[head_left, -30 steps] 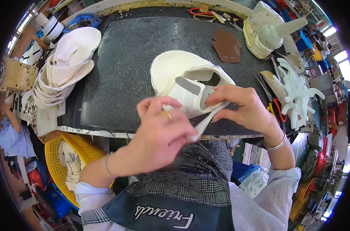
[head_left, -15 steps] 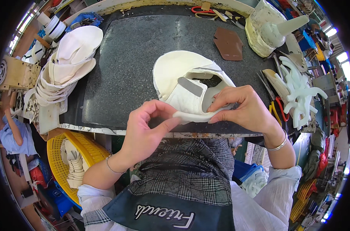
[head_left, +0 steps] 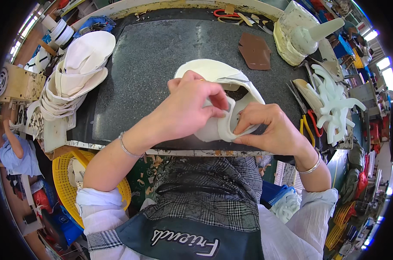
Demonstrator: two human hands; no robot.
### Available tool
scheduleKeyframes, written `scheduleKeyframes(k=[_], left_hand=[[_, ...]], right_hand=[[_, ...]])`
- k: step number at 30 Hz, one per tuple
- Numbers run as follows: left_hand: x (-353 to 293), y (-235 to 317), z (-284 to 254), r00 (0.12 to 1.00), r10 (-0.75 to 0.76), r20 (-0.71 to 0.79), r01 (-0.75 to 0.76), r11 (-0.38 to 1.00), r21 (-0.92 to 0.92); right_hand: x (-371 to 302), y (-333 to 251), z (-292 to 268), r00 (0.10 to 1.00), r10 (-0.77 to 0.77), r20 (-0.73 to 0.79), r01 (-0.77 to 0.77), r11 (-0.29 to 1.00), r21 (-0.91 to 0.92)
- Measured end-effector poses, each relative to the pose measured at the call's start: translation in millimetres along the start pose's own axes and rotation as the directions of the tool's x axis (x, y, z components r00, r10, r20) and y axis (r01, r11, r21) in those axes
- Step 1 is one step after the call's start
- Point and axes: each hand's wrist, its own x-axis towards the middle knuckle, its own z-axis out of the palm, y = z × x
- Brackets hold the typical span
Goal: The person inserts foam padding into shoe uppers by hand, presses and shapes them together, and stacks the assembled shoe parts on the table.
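Head view: stack of white cut pieces [head_left: 71,82] at left, untouched. Left hand [head_left: 185,110] has moved up onto the white shoe upper [head_left: 214,73] mid-slab [head_left: 144,56], fingers pinching its collar edge. Right hand [head_left: 270,128] grips the same edge, now folded upward—shaping underway.

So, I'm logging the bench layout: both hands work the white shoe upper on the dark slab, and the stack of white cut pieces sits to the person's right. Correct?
Not quite. The head view shows the stack of white cut pieces on the person's left. The rest holds: left hand and right hand both grip the white shoe upper on the dark slab.
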Motion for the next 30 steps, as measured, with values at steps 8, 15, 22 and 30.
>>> scheduleKeyframes(k=[8, 15, 22, 30], left_hand=[[3, 2, -14, 0.892, 0.44, 0.101, -0.435, 0.777, 0.456], [-29, 43, -51, 0.846, -0.051, 0.53, 0.398, 0.723, -0.565], [-37, 2, 23, 0.998, 0.037, -0.052, -0.042, 0.993, -0.113], [-60, -35, 46, 0.929, -0.056, -0.365, 0.009, 0.992, -0.127]], right_hand=[[-12, -2, -3, 0.989, -0.13, -0.074, 0.114, 0.975, -0.191], [-10, -58, -53, 0.966, 0.257, -0.003, -0.23, 0.867, 0.442], [55, 26, -7, 0.937, 0.344, -0.064, -0.339, 0.938, 0.075], [-29, -10, -5, 0.968, 0.055, -0.243, -0.114, 0.965, -0.236]])
